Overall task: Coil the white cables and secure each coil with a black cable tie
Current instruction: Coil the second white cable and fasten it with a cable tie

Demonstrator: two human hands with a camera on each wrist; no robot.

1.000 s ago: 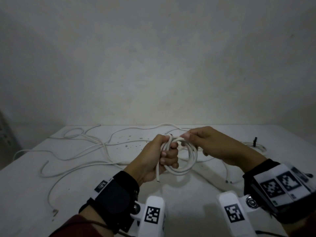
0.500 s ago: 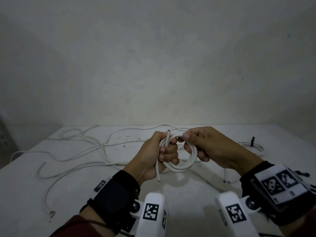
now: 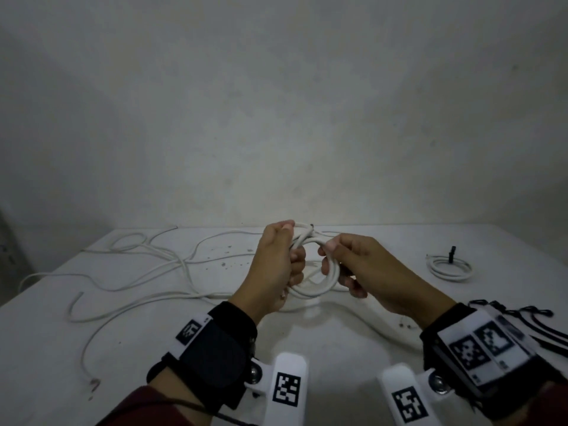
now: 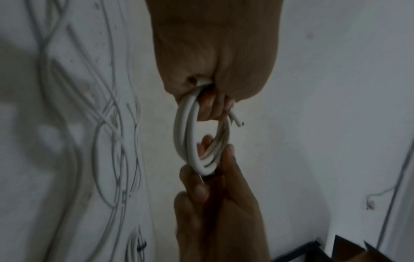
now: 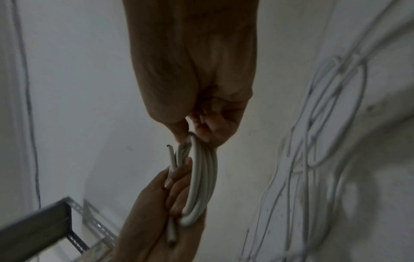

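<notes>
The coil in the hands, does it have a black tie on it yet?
No, the coil held by both hands shows only bare white loops, with no tie on it.

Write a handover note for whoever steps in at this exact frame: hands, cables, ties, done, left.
Left hand grips one side of the small white cable coil; right hand pinches the opposite side, above the white table.
Done: one tied white coil with a black tie lies far right.
Spare black cable ties lie by the right wrist.
Left: tie the held coil, then coil the loose white cables at left.
</notes>
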